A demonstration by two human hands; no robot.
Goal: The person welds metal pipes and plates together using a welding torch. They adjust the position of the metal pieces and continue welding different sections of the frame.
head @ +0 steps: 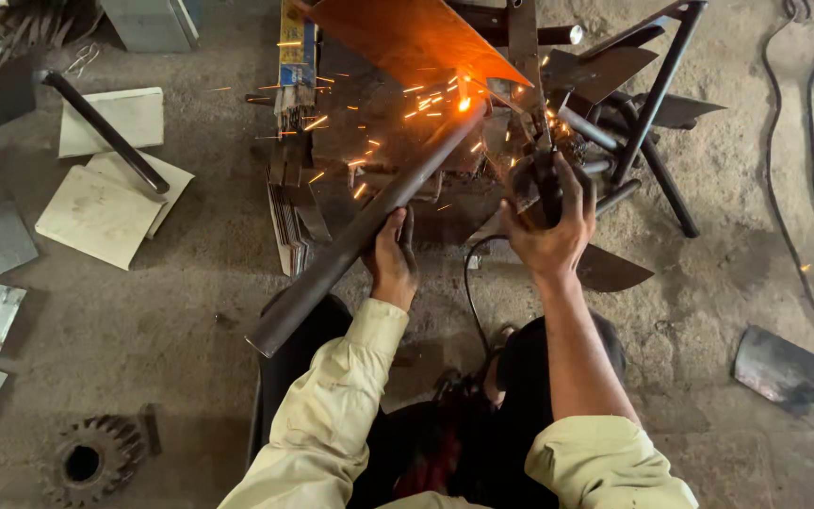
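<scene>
- Left hand (393,256) wrapped round a long steel pipe (362,236), which slants from lower left up to a spark point (464,104) under an orange-lit metal sheet (407,38).
- Right hand (550,226) closed on a dark welding holder (546,184) (shape hard to make out), black cable (471,283) trailing down.
- Bare concrete floor (190,311) left of the pipe; flat plates (96,215) and gear (91,459) well apart.
- Metal stand (657,104) crowds right side; sheet cut off at top edge.

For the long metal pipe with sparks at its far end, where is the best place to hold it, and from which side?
Probably mid-length, where the left hand already holds the pipe, coming from the near side. The pipe slants up and away to the sparking end, so a grip there stays clear of the sparks.
</scene>
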